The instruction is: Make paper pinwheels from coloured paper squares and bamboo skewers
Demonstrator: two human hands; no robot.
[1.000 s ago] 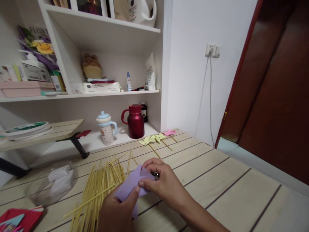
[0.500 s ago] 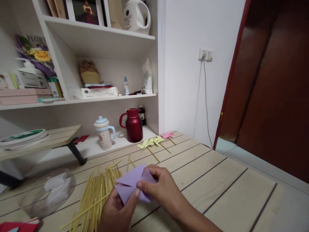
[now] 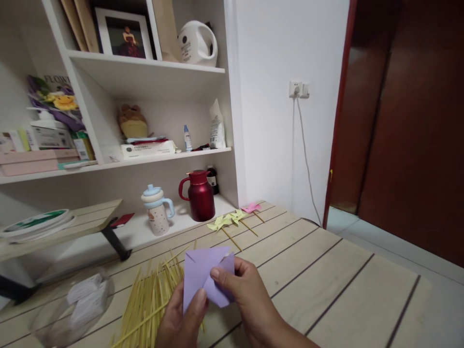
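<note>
Both hands clamped on purple paper (image 3: pixel 203 275) above near tabletop (image 3: pixel 326 285): left hand (image 3: pixel 183 319) thumb at lower corner, right hand (image 3: pixel 241 290) pinching folded flap. My read: loosened pinch lets folds spring open; skewers (image 3: pixel 152 299) beneath could snag

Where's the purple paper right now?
Head view, bottom centre: the purple paper is held above the table by both hands, left hand and right hand, just right of the sticks.
</note>
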